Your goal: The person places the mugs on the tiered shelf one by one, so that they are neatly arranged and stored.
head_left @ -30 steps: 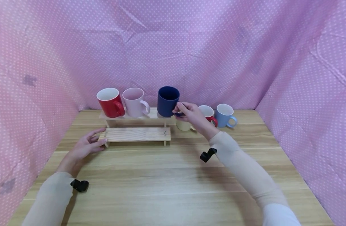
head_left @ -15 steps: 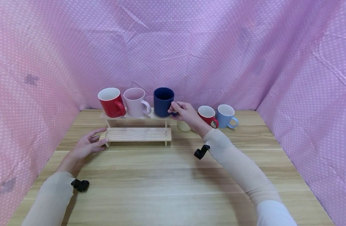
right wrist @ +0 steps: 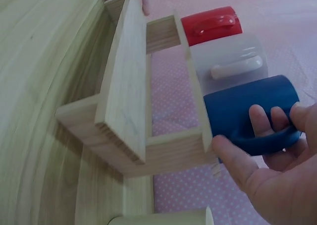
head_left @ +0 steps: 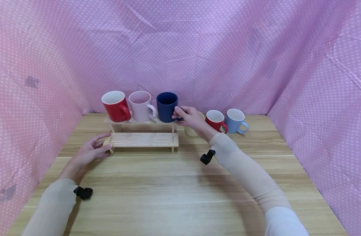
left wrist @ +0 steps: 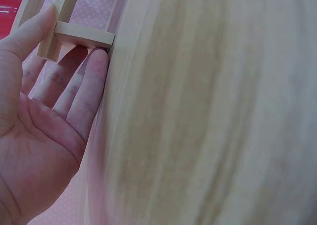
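My right hand (head_left: 193, 122) grips the handle of the dark blue mug (head_left: 167, 108), which stands upright at the right end of the wooden rack's upper shelf. In the right wrist view fingers pass through the handle of the blue mug (right wrist: 247, 111). To its left on that shelf stand a pale pink mug (head_left: 140, 109) and a red mug (head_left: 114, 109). My left hand (head_left: 87, 153) holds the left end of the rack's lower shelf (head_left: 142, 140); in the left wrist view the thumb lies on the rack (left wrist: 62, 17) and fingertips are under and beside it.
Right of the rack, a cream mug (head_left: 191, 131) stands partly behind my right hand. Farther right are a second red mug (head_left: 214, 121) and a light blue mug (head_left: 234, 121) on the wooden table (head_left: 157, 196). Pink dotted cloth (head_left: 180, 49) hangs behind and at both sides.
The dark blue mug has moved left along the upper shelf with my right hand, nearer the pale pink mug. My left hand has stayed at the rack's left end.
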A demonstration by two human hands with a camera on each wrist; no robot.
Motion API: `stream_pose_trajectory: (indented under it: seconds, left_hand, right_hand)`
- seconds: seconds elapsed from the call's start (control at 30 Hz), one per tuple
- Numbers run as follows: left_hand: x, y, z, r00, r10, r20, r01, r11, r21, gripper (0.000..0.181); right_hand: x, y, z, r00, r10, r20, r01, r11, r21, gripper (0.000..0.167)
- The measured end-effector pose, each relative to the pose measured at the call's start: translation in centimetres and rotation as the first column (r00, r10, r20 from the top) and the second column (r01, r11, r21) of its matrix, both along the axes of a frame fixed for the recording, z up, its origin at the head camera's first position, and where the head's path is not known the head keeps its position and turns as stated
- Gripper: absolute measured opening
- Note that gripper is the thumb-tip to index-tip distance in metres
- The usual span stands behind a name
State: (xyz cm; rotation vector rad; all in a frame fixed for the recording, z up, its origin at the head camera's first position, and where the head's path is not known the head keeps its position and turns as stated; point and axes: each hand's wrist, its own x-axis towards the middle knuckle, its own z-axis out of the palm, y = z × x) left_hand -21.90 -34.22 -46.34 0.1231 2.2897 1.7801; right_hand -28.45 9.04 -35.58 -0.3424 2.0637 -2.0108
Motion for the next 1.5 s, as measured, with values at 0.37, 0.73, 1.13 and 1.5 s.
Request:
stream_pose_trajectory:
  seconds: [0.37,0.73,1.13,1.5]
  left_hand:
    - [-0.2,-0.1,0.2,1.000,0.000,0.003,0.000,1.000,-0.004,0.070]
    - [0.0,0.0,0.0,1.000,-0.021,-0.008,0.021,1.000,-0.011,0.071]
    - [-0.1,0.0,0.0,1.000,-0.013,-0.008,0.013,1.000,-0.011,0.071]
    - [-0.2,-0.2,-0.1,1.000,-0.028,-0.013,0.028,0.999,-0.017,0.072]
  right_hand:
    - [0.0,0.3,-0.6,1.000,0.024,0.011,-0.024,0.999,-0.043,0.034]
    - [0.0,0.9,-0.4,0.994,0.091,0.065,-0.089,0.995,-0.037,0.037]
    - [-0.2,2.1,0.3,0.989,0.130,0.071,-0.131,0.991,0.015,0.034]
    - [0.1,4.6,0.7,0.999,0.042,0.028,-0.043,0.998,0.044,0.036]
